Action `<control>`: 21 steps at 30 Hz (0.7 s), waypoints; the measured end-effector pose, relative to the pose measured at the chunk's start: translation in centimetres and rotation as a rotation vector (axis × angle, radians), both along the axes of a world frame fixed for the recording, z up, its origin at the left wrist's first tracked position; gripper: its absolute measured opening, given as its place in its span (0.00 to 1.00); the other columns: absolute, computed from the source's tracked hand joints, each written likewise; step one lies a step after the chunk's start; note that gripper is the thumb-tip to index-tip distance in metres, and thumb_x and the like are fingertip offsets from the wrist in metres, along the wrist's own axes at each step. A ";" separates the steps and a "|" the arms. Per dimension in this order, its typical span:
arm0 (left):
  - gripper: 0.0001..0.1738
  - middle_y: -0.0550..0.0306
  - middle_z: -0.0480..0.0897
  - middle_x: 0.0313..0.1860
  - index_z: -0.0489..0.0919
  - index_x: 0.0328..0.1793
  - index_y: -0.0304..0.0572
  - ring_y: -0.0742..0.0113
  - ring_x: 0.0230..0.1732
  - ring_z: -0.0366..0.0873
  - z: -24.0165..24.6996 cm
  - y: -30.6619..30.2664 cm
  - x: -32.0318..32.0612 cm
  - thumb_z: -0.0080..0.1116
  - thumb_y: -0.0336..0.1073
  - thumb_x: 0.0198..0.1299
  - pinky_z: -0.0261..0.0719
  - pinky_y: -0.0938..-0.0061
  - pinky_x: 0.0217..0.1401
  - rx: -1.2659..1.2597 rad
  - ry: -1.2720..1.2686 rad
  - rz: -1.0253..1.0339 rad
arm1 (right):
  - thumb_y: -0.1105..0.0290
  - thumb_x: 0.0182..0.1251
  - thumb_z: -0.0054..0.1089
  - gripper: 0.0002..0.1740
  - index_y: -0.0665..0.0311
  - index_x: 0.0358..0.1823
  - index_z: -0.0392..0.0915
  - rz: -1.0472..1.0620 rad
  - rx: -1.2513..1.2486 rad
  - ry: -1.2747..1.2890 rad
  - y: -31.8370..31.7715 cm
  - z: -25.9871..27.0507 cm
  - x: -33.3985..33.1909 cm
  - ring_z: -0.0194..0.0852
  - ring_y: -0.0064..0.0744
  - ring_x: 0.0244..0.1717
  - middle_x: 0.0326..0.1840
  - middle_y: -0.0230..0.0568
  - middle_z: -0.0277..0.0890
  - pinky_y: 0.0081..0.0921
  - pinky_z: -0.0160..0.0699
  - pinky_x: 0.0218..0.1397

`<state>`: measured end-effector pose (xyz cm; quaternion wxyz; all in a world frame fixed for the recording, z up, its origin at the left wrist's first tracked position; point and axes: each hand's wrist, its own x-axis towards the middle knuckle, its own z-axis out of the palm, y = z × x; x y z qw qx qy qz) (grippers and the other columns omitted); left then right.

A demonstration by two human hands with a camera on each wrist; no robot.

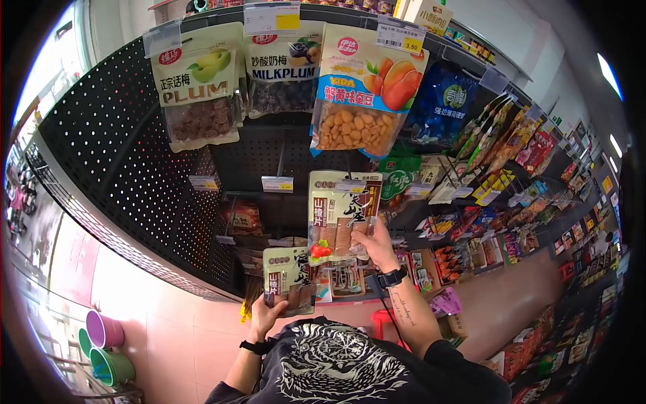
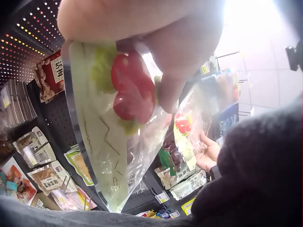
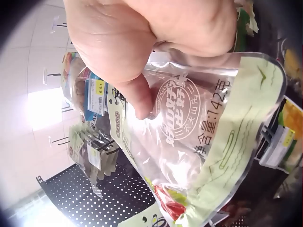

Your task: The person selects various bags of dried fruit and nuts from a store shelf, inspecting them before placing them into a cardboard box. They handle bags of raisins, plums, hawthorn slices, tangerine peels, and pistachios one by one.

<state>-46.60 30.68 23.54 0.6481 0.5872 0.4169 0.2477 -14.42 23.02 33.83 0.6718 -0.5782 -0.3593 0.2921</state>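
My left hand [image 1: 266, 318] grips the lower left corner of a pale green bag of hawthorn slices [image 1: 291, 277], thumb across its front. In the left wrist view this bag [image 2: 97, 109] shows red fruit and green leaves printed on it. Higher and to the right, my right hand [image 1: 378, 244] pinches the lower right side of a second bag of hawthorn slices [image 1: 330, 209], which is held upright before the hanging rack. A price tag [image 1: 350, 185] overlaps its upper part. Close up in the right wrist view, the thumb lies on this bag's [image 3: 184, 156] clear window.
Above hang a plum bag [image 1: 198, 94], a milk plum bag [image 1: 282, 74] and a yellow-and-blue bean bag [image 1: 367, 101]. A black perforated panel [image 1: 134, 135] stands on the left. More hanging snacks [image 1: 498, 141] line the right. Buckets [image 1: 111, 363] stand on the floor at left.
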 end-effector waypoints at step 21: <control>0.12 0.62 0.79 0.23 0.75 0.36 0.33 0.76 0.23 0.75 -1.7 0.2 0.1 0.68 0.29 0.51 0.74 0.79 0.26 0.075 0.048 -0.095 | 0.78 0.56 0.65 0.25 0.64 0.54 0.66 -0.137 -0.058 -0.026 2.3 0.3 0.5 0.75 0.23 0.36 0.39 0.31 0.76 0.23 0.75 0.40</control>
